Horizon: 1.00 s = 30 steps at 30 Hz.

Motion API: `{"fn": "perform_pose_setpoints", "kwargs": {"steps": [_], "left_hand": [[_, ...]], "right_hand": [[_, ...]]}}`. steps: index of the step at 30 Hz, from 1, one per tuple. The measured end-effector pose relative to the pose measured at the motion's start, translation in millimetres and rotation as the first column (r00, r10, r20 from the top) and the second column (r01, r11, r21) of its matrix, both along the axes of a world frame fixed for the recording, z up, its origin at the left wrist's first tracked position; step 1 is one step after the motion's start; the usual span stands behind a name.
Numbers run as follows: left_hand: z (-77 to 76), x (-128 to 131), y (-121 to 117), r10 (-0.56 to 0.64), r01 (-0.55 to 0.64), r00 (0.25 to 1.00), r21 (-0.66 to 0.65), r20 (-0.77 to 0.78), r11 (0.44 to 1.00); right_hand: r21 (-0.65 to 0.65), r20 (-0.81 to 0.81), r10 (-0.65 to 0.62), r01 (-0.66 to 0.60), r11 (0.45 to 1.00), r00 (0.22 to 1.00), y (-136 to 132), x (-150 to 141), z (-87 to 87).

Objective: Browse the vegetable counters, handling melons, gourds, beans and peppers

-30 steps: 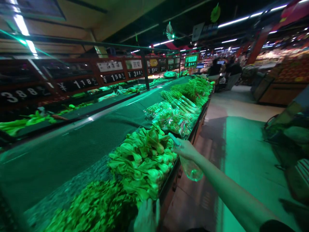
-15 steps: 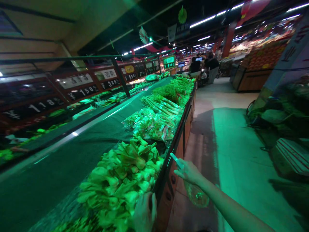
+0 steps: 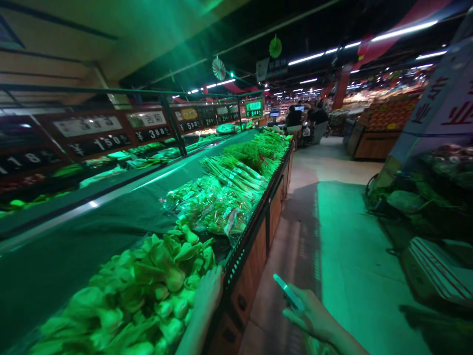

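Observation:
My left hand [image 3: 208,292] rests with fingers laid on the pile of bok choy [image 3: 140,291] at the front edge of the produce counter [image 3: 254,236]. My right hand [image 3: 314,318] hangs over the aisle floor, low and to the right of the counter, fingers wrapped round a clear spray bottle whose pale nozzle [image 3: 288,292] sticks up and to the left. The bottle's body is hidden below the hand at the frame edge.
Bagged greens [image 3: 210,207], bundled stalks [image 3: 232,172] and leafy herbs [image 3: 266,143] run along the counter. Price signs [image 3: 111,133] line the back rail. People [image 3: 306,123] stand at the aisle's far end. Crates and produce [image 3: 424,207] sit to the right.
My right hand with the spray bottle has dropped away from the bok choy, down and to the right over the floor. The view has shifted along the counter; my left hand stays on the greens.

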<state>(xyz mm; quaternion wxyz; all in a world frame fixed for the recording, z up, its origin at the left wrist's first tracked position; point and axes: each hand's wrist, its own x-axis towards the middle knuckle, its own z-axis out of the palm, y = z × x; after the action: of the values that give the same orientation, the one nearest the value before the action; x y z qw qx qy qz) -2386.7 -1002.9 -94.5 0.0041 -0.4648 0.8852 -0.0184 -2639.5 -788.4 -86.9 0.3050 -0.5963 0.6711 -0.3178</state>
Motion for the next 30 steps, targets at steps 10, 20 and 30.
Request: {"fn": "perform_pose_setpoints", "kwargs": {"steps": [10,20,30], "left_hand": [[-4.7,-0.1,-1.2,0.035,-0.038,0.998,0.071,0.042,0.997],[-9.3,1.8,-1.9,0.088,-0.092,0.995,0.150,0.035,0.984],[-2.4,-1.9,-4.1,0.232,-0.255,0.967,0.365,0.108,0.895]], "right_hand": [[0.012,0.047,0.089,-0.089,0.996,0.995,-37.1,-8.2,-5.7],[0.017,0.080,0.193,-0.195,0.981,0.978,-79.7,-35.5,-12.1],[0.078,-0.086,0.308,-0.302,0.950,0.947,-169.6,-76.4,10.0]]}}
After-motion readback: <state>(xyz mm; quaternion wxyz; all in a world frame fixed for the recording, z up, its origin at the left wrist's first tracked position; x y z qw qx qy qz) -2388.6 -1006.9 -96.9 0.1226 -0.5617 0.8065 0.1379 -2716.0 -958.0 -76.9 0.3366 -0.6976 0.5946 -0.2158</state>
